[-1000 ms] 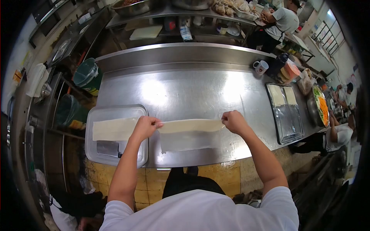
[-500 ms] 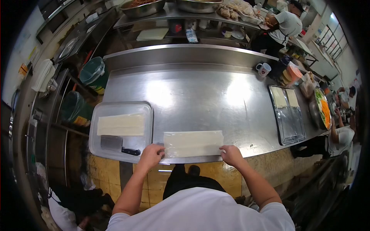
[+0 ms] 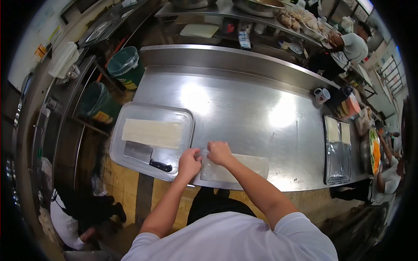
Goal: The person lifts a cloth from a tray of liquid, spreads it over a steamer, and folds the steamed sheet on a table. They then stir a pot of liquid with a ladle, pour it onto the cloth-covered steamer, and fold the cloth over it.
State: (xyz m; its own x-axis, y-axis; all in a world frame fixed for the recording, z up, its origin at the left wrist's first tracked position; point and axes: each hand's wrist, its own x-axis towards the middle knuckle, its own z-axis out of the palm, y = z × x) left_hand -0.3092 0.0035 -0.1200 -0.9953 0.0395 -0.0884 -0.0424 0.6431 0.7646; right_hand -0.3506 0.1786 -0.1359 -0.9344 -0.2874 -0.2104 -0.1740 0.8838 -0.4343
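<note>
A pale flat dough sheet with clear plastic film (image 3: 246, 167) lies at the front edge of the steel table (image 3: 244, 113). At its left end are both hands, close together. My left hand (image 3: 190, 162) has its fingers pinched at the film's left edge. My right hand (image 3: 218, 152) reaches across the sheet, its fingers closed on the film near the upper left corner. To the left, a clear tray (image 3: 114, 150) holds another pale sheet (image 3: 152, 133), and below that sheet lies a cleaver with a black handle (image 3: 161, 165).
A dark tray (image 3: 337, 167) with pale pieces stands at the right, near a mug (image 3: 322, 95) and a bowl of cut vegetables (image 3: 374, 152). Green bins (image 3: 124, 65) stand left of the table. Co-workers are at the upper right (image 3: 355, 48), right and lower left.
My right hand has moved from the sheet's right end to its left end, beside my left hand. The camera view has shifted and turned slightly.
</note>
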